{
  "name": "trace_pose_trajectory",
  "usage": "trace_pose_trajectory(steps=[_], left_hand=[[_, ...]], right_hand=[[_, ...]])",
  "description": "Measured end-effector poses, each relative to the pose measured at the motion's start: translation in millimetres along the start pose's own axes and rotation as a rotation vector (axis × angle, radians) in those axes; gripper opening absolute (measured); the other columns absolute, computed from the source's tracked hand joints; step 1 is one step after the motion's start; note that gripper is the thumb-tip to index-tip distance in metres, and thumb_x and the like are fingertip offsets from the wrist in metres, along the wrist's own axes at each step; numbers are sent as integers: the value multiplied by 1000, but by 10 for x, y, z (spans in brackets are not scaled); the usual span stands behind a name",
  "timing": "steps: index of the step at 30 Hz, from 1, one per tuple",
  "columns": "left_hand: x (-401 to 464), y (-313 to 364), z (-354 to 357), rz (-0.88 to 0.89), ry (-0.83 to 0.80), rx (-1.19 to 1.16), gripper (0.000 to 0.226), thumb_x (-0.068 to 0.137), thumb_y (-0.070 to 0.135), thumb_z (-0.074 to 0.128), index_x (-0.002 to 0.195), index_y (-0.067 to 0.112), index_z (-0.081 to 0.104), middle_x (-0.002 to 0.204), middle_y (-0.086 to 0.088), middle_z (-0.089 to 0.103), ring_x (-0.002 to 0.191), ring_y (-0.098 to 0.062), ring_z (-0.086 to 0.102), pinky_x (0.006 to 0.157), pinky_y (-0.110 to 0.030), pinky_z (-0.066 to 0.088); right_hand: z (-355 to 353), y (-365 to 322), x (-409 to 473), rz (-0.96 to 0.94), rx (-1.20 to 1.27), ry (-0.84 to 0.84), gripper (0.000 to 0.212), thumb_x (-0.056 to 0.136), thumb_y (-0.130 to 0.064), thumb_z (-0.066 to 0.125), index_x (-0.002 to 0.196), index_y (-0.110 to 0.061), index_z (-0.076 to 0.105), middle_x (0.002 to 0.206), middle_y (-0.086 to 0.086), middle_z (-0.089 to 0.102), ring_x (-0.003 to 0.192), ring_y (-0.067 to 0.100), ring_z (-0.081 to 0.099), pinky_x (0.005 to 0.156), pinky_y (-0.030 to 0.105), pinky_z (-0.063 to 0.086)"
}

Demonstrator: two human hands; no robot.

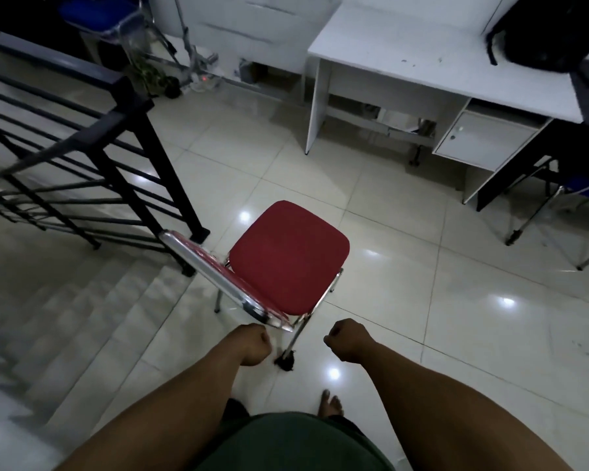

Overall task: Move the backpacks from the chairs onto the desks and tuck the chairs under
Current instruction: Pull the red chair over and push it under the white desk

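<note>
In the lower middle of the frame both hands are curled into fists and hold nothing. The left hand [255, 345] is just beside the chrome backrest of the red chair [288, 258], and I cannot tell if it touches it. The right hand [349, 339] hangs apart from the chair, above the tiled floor [439, 300]. The chair stands away from the white desk [422, 56] in the upper right, where a black backpack [551, 32] lies on the top.

Stair landing beside a work area

A black metal railing [92, 154] borders pale steps [82, 321] at left; glossy floor tiles [422, 283] reflect ceiling lights, and a potted plant [152, 74] sits by a cluttered far wall.
</note>
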State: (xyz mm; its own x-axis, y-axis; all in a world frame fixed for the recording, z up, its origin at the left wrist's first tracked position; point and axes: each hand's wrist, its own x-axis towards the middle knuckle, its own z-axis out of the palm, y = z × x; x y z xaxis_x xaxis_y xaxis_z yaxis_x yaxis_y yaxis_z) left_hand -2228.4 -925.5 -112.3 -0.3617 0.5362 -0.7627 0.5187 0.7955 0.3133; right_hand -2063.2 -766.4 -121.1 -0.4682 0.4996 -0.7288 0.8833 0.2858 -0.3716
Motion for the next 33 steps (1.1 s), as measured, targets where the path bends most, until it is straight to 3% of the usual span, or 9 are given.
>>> trace_pose_trajectory(steps=[3,7,13,17,22,24,27,30,33], left_hand=[[22,-398,-380,-25,28,93,45,96,37,52,134,13,51,137,-9,53,122,-24,52,97,-28,45],[60,-912,-907,-136,298,104,55,93,34,53,141,12,37,128,-11,58,114,-27,58,91,-36,51],[53,-1170,-1294,-189,685,-63,63,85,28,64,133,4,32,127,-18,53,113,-36,54,89,-45,49],[132,-1174,-1432,-4,843,51,69,77,26,75,129,8,34,133,-19,44,119,-36,45,94,-47,46],[298,-1168,-1580,196,837,522,57,70,28,74,123,22,53,133,-8,50,131,-29,37,112,-46,24],[353,-1110,-1626,268,750,576,45,74,27,67,117,24,54,123,-3,57,125,-26,43,112,-46,22],[445,-1051,-1718,312,562,609,39,79,26,62,117,25,52,115,-1,57,115,-25,48,110,-47,23],[556,-1074,-1810,354,470,644,39,81,27,62,118,27,53,114,-1,57,114,-25,49,106,-46,28],[643,-1136,-1925,412,402,729,45,79,18,63,122,27,52,118,-1,56,113,-25,49,99,-43,34]], right_hand=[[157,-340,36,23,52,48,27,94,-27,54,103,-4,65,107,16,70,100,30,65,86,33,52],[369,-916,86,2,209,131,20,93,-26,55,89,-10,65,99,18,71,92,34,68,80,37,55],[438,-1273,118,147,302,170,28,88,-17,54,108,-3,67,100,20,69,88,32,67,61,31,51],[324,-1386,154,143,361,243,34,91,-33,59,105,-3,69,92,13,70,90,31,68,76,37,55],[205,-1663,195,53,360,196,30,84,-46,68,75,-17,67,71,0,66,68,18,65,63,30,54],[199,-1732,231,41,362,155,33,81,-48,70,72,-16,68,69,0,69,71,22,68,69,34,58],[238,-1898,290,-2,408,142,47,81,-56,67,84,-10,72,82,9,73,76,26,71,76,39,58],[328,-2069,308,-12,484,172,63,80,-70,60,105,-13,70,101,5,68,87,23,64,76,33,50],[414,-2140,261,-15,399,166,79,74,-85,45,108,-17,68,102,1,64,95,23,59,83,36,46]])
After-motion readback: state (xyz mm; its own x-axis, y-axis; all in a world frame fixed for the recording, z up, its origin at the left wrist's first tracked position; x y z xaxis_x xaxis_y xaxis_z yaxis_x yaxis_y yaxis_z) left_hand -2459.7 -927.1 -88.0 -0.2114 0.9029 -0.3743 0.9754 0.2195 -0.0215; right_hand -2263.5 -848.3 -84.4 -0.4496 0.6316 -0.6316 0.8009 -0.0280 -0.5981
